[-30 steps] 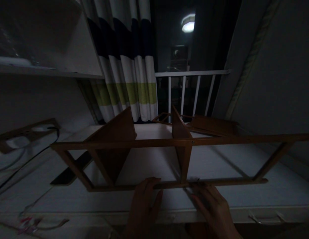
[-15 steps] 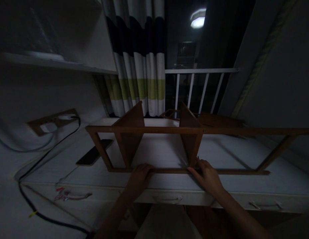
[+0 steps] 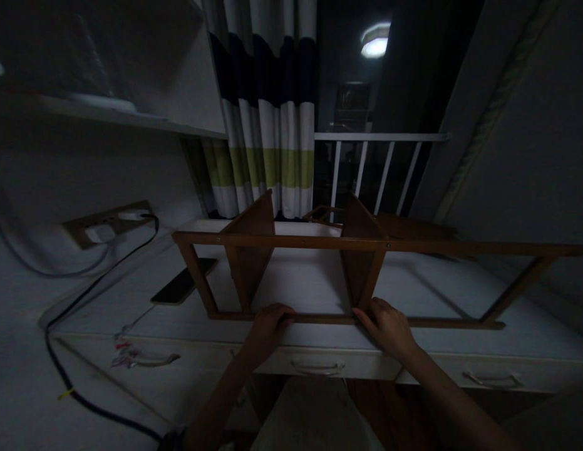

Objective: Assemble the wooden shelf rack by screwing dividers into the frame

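A long brown wooden shelf frame (image 3: 291,241) stands on a white desk (image 3: 413,294) in dim light, with two upright wooden divider panels (image 3: 251,241) set into it. My left hand (image 3: 267,326) rests on the frame's lower rail, fingers curled over it. My right hand (image 3: 385,322) grips the same rail beside the foot of the right divider (image 3: 361,250).
A dark phone (image 3: 181,288) lies flat left of the frame. A black cable (image 3: 98,285) runs from a wall socket (image 3: 106,225). More wooden parts (image 3: 404,225) lie at the back by a white railing (image 3: 380,166) and a striped curtain (image 3: 267,125). Drawers with handles (image 3: 317,366) front the desk.
The view has pulled back and shifted, so the frame sits farther away. Both hands stay on the lower rail, the left one curling more over it.
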The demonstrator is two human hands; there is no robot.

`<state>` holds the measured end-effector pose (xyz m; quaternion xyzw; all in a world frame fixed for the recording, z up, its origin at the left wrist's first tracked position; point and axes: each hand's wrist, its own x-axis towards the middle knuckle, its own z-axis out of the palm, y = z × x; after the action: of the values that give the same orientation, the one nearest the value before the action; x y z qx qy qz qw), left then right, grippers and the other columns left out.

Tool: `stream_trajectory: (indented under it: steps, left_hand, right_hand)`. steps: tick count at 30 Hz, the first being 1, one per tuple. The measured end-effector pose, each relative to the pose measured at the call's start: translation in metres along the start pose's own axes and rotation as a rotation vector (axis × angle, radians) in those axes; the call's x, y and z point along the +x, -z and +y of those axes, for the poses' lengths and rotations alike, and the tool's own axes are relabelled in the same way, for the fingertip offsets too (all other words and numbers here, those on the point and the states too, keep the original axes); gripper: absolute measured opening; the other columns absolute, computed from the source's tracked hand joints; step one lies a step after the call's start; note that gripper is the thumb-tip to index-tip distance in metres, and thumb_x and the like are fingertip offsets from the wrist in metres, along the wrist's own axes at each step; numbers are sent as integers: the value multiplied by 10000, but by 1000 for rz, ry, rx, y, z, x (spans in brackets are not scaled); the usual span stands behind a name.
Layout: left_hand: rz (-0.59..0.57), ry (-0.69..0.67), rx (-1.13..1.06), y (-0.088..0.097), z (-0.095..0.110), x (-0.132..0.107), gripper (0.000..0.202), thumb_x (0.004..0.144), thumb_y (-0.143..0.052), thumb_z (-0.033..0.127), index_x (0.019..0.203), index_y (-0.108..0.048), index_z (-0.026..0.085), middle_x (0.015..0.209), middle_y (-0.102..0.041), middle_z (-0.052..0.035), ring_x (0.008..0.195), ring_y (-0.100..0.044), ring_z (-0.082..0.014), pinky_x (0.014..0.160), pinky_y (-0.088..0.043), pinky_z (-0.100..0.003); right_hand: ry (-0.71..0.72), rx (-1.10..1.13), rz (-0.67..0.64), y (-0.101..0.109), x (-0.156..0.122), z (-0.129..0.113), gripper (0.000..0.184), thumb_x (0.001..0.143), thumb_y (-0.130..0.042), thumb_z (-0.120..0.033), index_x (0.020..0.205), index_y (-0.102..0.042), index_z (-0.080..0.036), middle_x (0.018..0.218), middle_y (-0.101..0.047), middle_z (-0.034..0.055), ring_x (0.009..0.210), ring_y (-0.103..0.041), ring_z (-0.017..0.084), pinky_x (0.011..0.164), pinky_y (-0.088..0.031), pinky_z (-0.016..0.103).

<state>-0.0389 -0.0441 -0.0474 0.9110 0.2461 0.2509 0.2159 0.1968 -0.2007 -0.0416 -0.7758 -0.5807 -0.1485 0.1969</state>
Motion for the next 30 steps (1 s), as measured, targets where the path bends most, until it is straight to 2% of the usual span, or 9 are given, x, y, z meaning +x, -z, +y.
stream_trajectory:
  steps: [4, 7, 10, 13, 17, 22, 26, 30]
  left_hand:
    - [11, -5, 4, -1, 0, -1, 168, 810, -449, 255, 898, -574, 185, 895, -611, -45, 873, -549, -173, 806, -401, -318]
    - [9, -6, 16, -1, 1, -1, 158, 810, -449, 245, 891, -572, 191, 885, -610, -37, 867, -548, -171, 796, -400, -316]
    - [10, -8, 37, 1, 4, -2, 145, 804, -451, 238, 882, -565, 194, 879, -604, -32, 857, -545, -171, 791, -395, -322]
    - [21, -14, 61, 1, 12, -4, 154, 799, -450, 236, 913, -546, 197, 922, -587, -37, 890, -528, -180, 811, -379, -345]
    - [35, -41, 74, -8, 34, -3, 204, 804, -444, 242, 995, -507, 202, 1007, -552, -42, 966, -485, -189, 862, -344, -371]
    - [38, -86, 60, -35, 74, 4, 206, 787, -496, 259, 989, -495, 216, 1012, -540, -15, 976, -460, -176, 872, -332, -350]
    - [38, -96, 52, -54, 101, 8, 172, 771, -532, 278, 934, -507, 228, 989, -538, 2, 956, -454, -178, 858, -327, -356]
    - [48, -51, 11, -66, 109, 14, 192, 739, -578, 298, 907, -507, 236, 975, -543, 15, 952, -456, -183, 857, -325, -364]
  right_hand:
    - [21, 54, -7, 5, 2, 2, 401, 875, -308, -514, 702, -462, -186, 718, -523, 39, 651, -535, 197, 569, -361, 295]
    - [27, 129, 25, 13, 3, 4, 405, 855, -338, -538, 753, -487, -175, 729, -516, 42, 653, -520, 200, 583, -371, 311]
    - [59, 243, 72, 24, 7, 9, 392, 856, -356, -505, 912, -516, -152, 808, -524, 58, 736, -515, 204, 644, -396, 328]
    - [122, 381, 110, 34, 11, 18, 396, 876, -308, -408, 1125, -459, -140, 893, -526, 61, 793, -508, 180, 698, -417, 326]
    - [98, 529, 163, 36, 16, 29, 395, 880, -247, -307, 1216, -402, -170, 911, -531, 47, 768, -517, 144, 675, -453, 297]
    - [6, 593, 115, 28, 23, 28, 356, 857, -404, -352, 1165, -450, -180, 889, -546, 45, 687, -539, 129, 517, -466, 229]
    - [37, 636, 58, 28, 32, 30, 361, 829, -437, -360, 1139, -456, -175, 921, -550, 52, 735, -550, 141, 535, -480, 233]
    - [81, 657, 24, 31, 41, 38, 363, 811, -456, -363, 1122, -453, -175, 963, -542, 59, 788, -545, 156, 571, -484, 247]
